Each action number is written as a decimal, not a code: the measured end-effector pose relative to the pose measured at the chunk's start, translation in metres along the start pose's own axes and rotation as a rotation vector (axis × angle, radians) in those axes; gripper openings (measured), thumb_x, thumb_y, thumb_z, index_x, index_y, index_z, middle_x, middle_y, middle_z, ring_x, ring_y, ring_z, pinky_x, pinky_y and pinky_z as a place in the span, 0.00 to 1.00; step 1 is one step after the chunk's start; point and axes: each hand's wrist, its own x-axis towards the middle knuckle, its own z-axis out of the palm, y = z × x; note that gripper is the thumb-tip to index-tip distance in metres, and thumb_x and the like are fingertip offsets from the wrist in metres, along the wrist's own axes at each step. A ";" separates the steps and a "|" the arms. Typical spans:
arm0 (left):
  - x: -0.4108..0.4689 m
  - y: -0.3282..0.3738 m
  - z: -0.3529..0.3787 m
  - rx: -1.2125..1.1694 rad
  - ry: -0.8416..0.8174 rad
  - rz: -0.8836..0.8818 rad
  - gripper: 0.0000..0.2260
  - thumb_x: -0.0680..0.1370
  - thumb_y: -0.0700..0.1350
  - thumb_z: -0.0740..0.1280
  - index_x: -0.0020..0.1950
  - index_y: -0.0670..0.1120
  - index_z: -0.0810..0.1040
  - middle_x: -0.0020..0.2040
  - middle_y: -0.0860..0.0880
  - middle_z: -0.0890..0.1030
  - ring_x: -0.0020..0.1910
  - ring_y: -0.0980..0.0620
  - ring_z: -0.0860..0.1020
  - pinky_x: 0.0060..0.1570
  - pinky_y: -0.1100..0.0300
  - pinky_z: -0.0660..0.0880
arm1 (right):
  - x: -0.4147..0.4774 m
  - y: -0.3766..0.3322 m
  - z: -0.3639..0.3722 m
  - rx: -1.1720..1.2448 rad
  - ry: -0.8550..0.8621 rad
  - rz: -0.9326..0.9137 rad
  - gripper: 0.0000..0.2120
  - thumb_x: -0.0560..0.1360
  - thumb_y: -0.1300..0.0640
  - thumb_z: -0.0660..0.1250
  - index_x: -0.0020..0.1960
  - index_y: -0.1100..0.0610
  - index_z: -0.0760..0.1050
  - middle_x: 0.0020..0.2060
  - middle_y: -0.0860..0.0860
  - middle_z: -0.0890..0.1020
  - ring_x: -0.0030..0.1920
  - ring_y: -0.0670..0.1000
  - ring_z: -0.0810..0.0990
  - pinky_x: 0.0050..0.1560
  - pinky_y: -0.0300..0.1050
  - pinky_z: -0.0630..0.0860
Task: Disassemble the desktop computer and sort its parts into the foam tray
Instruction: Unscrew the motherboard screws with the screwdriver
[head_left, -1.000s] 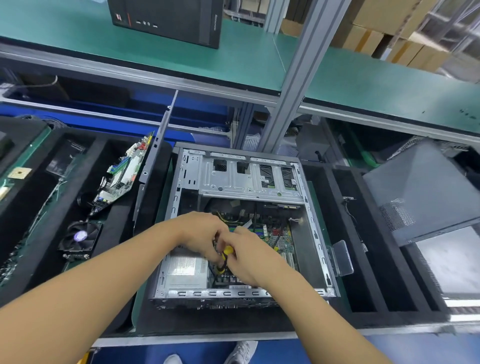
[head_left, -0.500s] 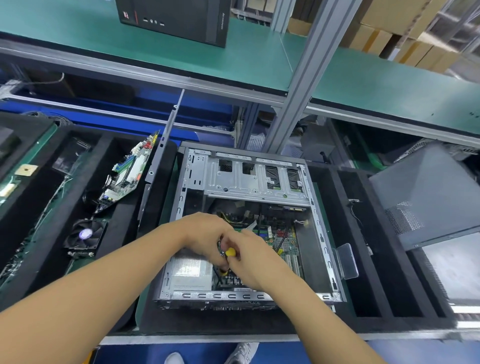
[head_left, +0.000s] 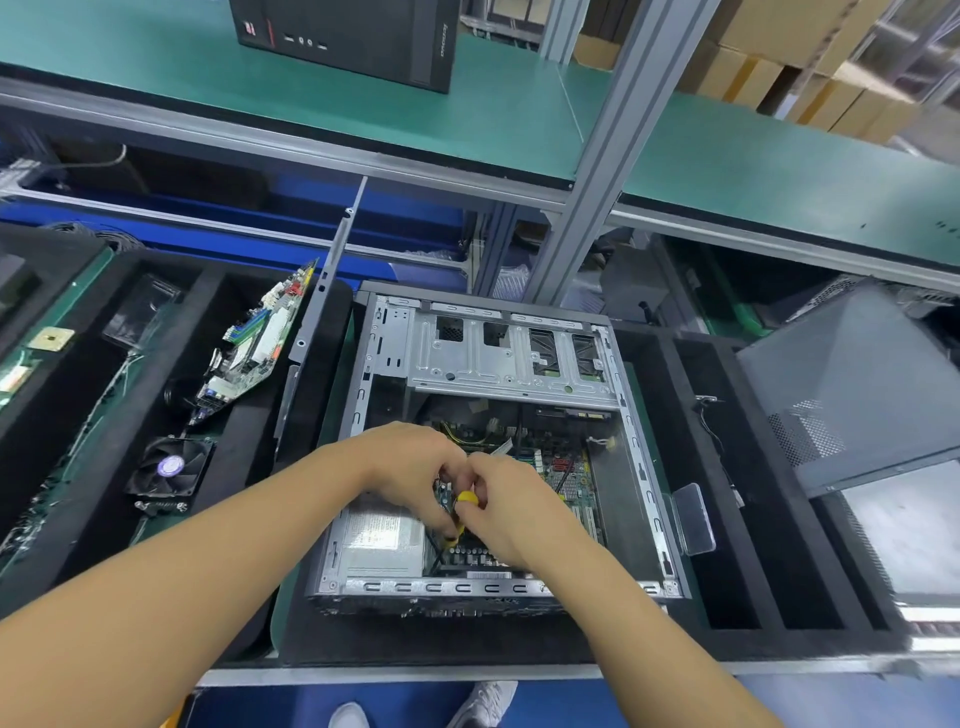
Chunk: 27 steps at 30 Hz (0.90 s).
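The case (head_left: 493, 358) lies open in the middle of the frame, set in the black foam tray (head_left: 769, 571). Its board (head_left: 563, 478) is not yet taken out. Both grips are brought together over the left part of the board, in the lower middle of the frame. The yellow handle of the screwdriver (head_left: 466, 500) is pinched at its top by the right grip (head_left: 519, 512). The left grip (head_left: 410, 460) is curled close against the handle from the left. Whether it grasps the handle or only steadies it cannot be told from this view. The tip and the screw are hidden under the grips.

It is judged that a board screw is being loosened. For this step the shaft should be held upright on the screw and pressed down firmly while it is turned, so that the head is not stripped. The freed screw should be lifted out and not be let fall between board and case.

At the left of the frame, a second board (head_left: 249, 353) and a fan (head_left: 169, 467) are already laid in foam compartments.
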 end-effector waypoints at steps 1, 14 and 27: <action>0.000 0.000 0.000 0.006 0.006 -0.003 0.11 0.62 0.68 0.70 0.38 0.68 0.73 0.46 0.63 0.78 0.48 0.59 0.76 0.50 0.51 0.76 | 0.000 0.000 -0.001 0.023 -0.020 0.008 0.06 0.75 0.58 0.65 0.49 0.49 0.71 0.46 0.49 0.73 0.44 0.53 0.74 0.43 0.44 0.67; 0.001 -0.002 0.008 0.039 0.051 -0.020 0.18 0.59 0.69 0.68 0.43 0.62 0.75 0.45 0.60 0.78 0.46 0.57 0.76 0.50 0.49 0.76 | -0.003 -0.002 0.008 0.054 0.052 0.053 0.13 0.76 0.45 0.67 0.48 0.51 0.67 0.39 0.46 0.74 0.41 0.51 0.74 0.35 0.44 0.66; -0.001 0.001 0.002 0.053 0.024 -0.003 0.19 0.60 0.69 0.66 0.41 0.58 0.77 0.41 0.59 0.79 0.44 0.58 0.76 0.51 0.51 0.75 | -0.001 -0.001 0.010 0.127 0.038 0.111 0.16 0.74 0.39 0.66 0.45 0.49 0.65 0.38 0.45 0.74 0.36 0.45 0.72 0.31 0.40 0.63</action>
